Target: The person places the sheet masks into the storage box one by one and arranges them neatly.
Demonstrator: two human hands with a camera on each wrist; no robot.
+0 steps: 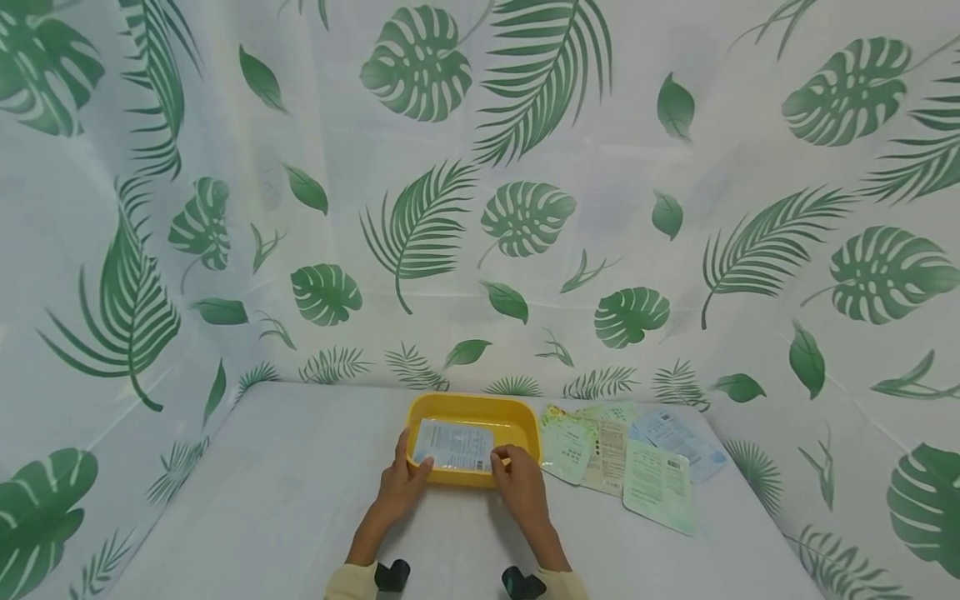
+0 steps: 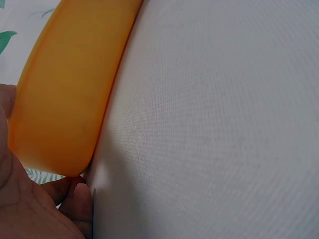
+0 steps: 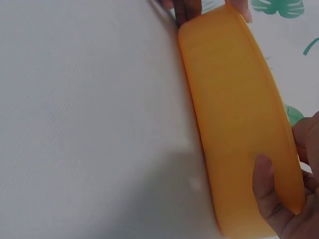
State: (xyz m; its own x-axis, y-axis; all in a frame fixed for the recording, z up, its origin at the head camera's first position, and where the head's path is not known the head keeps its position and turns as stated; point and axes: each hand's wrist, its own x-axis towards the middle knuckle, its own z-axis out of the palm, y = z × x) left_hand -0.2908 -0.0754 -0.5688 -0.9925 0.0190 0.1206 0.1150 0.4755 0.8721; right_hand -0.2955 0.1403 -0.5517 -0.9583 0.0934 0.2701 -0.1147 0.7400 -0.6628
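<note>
A yellow plastic tray [image 1: 517, 407] stands on the table, and a pale blue sheet mask packet [image 1: 453, 446] with fine print lies inside it. My left hand [image 1: 400, 486] grips the tray's front left corner, thumb over the rim; in the left wrist view its fingers wrap the corner low down. Over the front right rim, my right hand [image 1: 521, 487] has its thumb and forefinger pinched together at the packet's right edge. In the right wrist view one finger [image 3: 263, 172] lies along the tray's outer front wall. The exact pinch is hidden there.
Right of the tray, several packets overlap: a green leafy one [image 1: 566, 450], a beige one [image 1: 609, 454], a light green one [image 1: 658, 483] and a blue one [image 1: 678, 437]. A white leaf-print curtain [image 1: 450, 333] hangs behind the white table [image 1: 285, 500].
</note>
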